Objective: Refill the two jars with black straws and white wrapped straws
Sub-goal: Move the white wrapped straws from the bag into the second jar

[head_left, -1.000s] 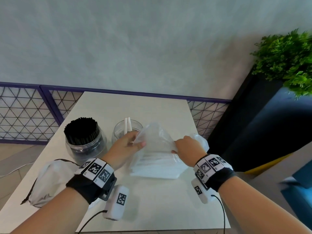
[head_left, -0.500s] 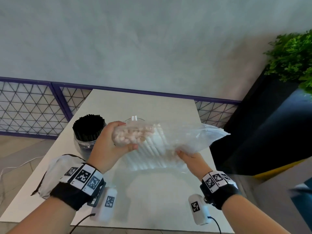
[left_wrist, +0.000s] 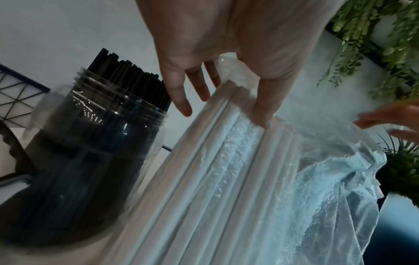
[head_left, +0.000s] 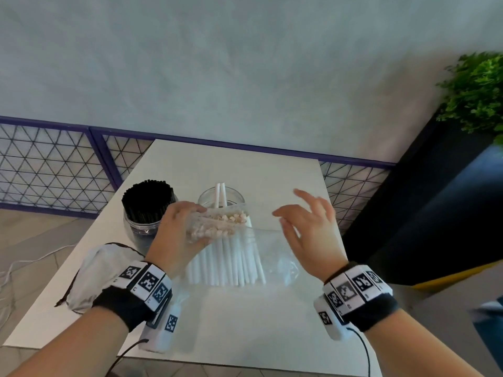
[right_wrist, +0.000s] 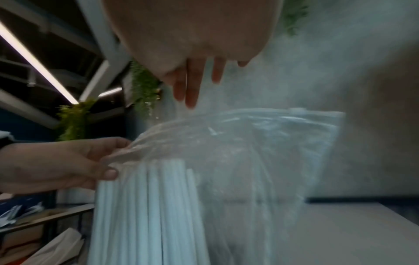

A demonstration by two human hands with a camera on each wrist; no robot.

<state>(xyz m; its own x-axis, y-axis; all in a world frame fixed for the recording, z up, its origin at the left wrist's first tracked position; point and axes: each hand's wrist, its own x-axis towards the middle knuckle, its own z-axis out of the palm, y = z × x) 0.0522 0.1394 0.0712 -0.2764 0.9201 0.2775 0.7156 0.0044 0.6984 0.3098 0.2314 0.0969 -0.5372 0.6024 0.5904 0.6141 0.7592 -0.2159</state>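
Note:
My left hand (head_left: 178,232) grips the top of a bundle of white wrapped straws (head_left: 227,261) inside a clear plastic bag (head_left: 277,257), holding it upright with its foot on the white table (head_left: 245,322). In the left wrist view the thumb and fingers clamp the straws (left_wrist: 226,161) through the bag (left_wrist: 328,170). My right hand (head_left: 307,227) hovers open, fingers spread, just right of the bag's loose mouth (right_wrist: 260,136). Behind stand a clear jar packed with black straws (head_left: 148,210) and a clear jar (head_left: 220,200) holding two white straws.
A crumpled empty bag with a dark edge (head_left: 98,276) lies at the table's left front. A purple-framed mesh rail (head_left: 54,164) runs behind the table, and a dark planter with green foliage (head_left: 473,96) stands at the right.
The bag of white straws went from lying on the table to lifted sideways, then stood upright in my left hand. My right hand let go of the bag and opened beside it.

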